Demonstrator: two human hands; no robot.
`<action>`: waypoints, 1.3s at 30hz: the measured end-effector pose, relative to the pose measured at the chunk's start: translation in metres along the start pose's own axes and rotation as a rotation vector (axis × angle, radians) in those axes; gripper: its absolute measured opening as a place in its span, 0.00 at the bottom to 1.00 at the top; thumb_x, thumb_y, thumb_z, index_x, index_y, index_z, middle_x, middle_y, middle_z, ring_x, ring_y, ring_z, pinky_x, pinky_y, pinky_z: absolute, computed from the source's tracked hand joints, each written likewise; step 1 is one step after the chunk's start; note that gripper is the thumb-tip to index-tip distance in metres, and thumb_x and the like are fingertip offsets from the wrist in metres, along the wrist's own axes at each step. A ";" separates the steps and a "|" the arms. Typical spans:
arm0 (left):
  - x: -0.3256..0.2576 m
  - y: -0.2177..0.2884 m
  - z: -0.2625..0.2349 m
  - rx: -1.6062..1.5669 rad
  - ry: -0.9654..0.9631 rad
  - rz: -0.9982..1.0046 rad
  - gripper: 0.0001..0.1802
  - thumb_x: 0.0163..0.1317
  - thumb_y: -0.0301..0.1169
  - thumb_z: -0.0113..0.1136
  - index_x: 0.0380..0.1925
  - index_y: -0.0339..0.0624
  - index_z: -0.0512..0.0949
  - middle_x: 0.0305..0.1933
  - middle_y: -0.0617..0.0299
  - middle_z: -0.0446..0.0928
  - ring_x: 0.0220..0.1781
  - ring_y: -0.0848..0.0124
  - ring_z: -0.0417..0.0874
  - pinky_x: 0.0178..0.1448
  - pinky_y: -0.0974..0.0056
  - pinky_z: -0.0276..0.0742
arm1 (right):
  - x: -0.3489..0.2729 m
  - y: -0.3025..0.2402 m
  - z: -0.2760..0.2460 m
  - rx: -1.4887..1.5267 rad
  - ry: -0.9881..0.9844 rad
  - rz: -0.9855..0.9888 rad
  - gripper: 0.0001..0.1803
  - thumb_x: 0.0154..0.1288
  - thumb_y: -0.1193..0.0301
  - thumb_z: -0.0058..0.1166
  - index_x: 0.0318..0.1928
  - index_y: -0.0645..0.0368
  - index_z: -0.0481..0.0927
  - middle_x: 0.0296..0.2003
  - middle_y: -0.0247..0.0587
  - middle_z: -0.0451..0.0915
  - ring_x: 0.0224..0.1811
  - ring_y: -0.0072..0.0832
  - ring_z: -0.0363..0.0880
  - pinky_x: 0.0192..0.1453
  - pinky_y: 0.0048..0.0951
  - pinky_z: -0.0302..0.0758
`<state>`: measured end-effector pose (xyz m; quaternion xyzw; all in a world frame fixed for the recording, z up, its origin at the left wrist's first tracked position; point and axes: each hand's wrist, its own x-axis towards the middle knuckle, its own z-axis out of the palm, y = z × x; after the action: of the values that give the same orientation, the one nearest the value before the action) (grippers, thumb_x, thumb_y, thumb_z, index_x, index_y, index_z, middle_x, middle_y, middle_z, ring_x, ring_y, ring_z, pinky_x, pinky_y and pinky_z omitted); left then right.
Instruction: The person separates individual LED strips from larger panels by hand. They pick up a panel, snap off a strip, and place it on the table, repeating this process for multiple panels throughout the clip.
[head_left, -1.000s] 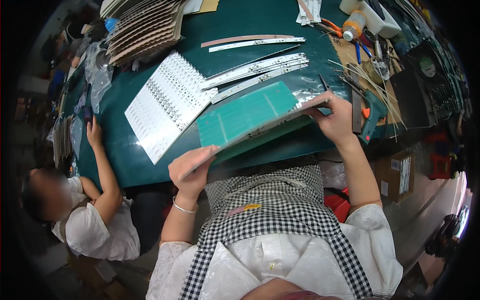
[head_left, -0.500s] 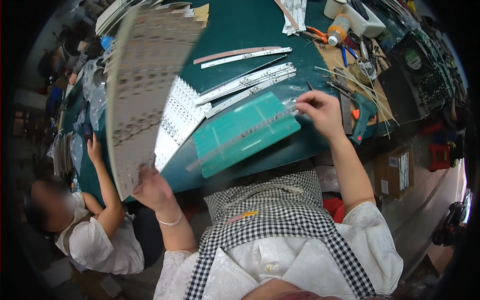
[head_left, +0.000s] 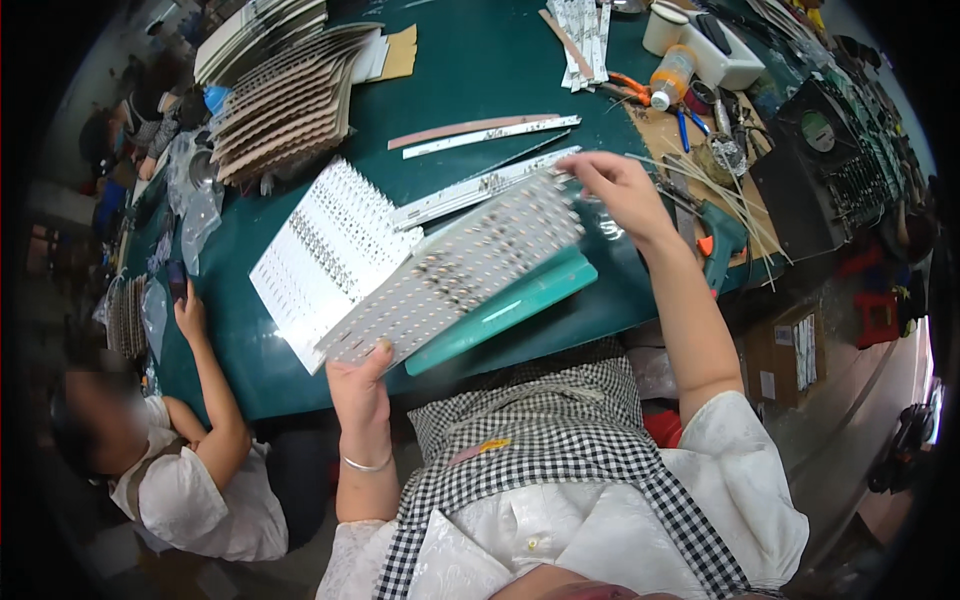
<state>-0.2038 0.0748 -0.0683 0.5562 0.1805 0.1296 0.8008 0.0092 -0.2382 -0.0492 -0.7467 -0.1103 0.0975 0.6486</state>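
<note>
The dotted circuit-board panel (head_left: pixel 470 255) has swung rightward, now partly hiding the green board (head_left: pixel 515 308). I see left fingers (head_left: pixel 378 358) pinching its near corner, right fingers (head_left: pixel 592 170) at its far corner, grip unclear.

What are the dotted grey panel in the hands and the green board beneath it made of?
Dotted grey panel: possibly rigid circuit-board laminate, fairly matte, judging by its rows of small dots. Green board: probably smooth plastic, given its even colour and soft sheen.

One held grey dotted panel (head_left: pixel 460 265); one green board (head_left: pixel 515 308); one glue gun (head_left: pixel 724 234); one orange bottle (head_left: pixel 674 72); one bracelet (head_left: pixel 367 467); one table (head_left: pixel 470 75).
</note>
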 end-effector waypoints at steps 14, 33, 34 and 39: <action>0.019 0.002 0.003 0.172 -0.141 0.074 0.25 0.48 0.24 0.73 0.47 0.31 0.75 0.45 0.55 0.80 0.46 0.69 0.81 0.53 0.63 0.76 | -0.043 -0.001 0.002 -0.067 -0.223 0.036 0.16 0.50 0.82 0.63 0.42 0.67 0.77 0.33 0.35 0.81 0.35 0.18 0.77 0.41 0.23 0.76; 0.005 -0.026 0.005 0.541 -0.359 1.027 0.03 0.62 0.23 0.57 0.33 0.33 0.75 0.35 0.42 0.83 0.39 0.51 0.87 0.44 0.56 0.84 | -0.069 0.038 0.014 -0.326 0.175 -0.723 0.10 0.47 0.83 0.63 0.32 0.61 0.80 0.29 0.42 0.82 0.32 0.35 0.83 0.35 0.27 0.77; 0.008 -0.027 0.004 0.558 -0.351 1.011 0.03 0.62 0.22 0.57 0.33 0.32 0.75 0.35 0.42 0.83 0.39 0.51 0.87 0.44 0.56 0.84 | -0.066 0.038 0.015 -0.290 0.169 -0.721 0.10 0.48 0.83 0.63 0.32 0.61 0.80 0.29 0.42 0.82 0.32 0.35 0.83 0.35 0.27 0.77; 0.011 -0.024 0.001 0.403 -0.125 0.815 0.03 0.59 0.17 0.58 0.33 0.32 0.75 0.39 0.45 0.82 0.42 0.54 0.85 0.47 0.53 0.84 | -0.072 0.023 0.016 -0.102 0.154 -0.154 0.07 0.54 0.79 0.64 0.36 0.63 0.82 0.29 0.33 0.82 0.33 0.18 0.80 0.37 0.22 0.76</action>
<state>-0.1930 0.0706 -0.0922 0.7331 -0.0799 0.3627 0.5698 -0.0630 -0.2472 -0.0739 -0.7732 -0.1221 -0.0158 0.6221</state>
